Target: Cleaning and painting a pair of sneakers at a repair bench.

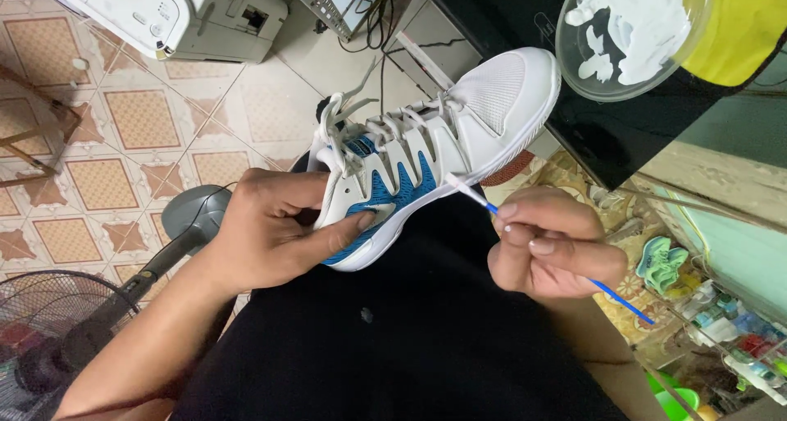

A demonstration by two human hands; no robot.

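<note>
Now midway, by judgement: left hand (275, 236) gripping white-and-blue sneaker (426, 146) on lap, right hand (553, 245) pinching thin blue brush (492, 210), tip at side panel. White paste in bowl (627, 31); rest of upper not yet covered.

A grey printer (176, 15) stands far left on the tiled floor (123, 126). A fan (49, 339) sits near left; small green shoes (660, 263) lie right.

The sneaker (426, 154) I held had a matt white mesh toe and smooth white and blue panels. Beside its toe, the clear plastic bowl (627, 36) looked glossy. Below it lay glazed floor tiles (139, 118).
</note>
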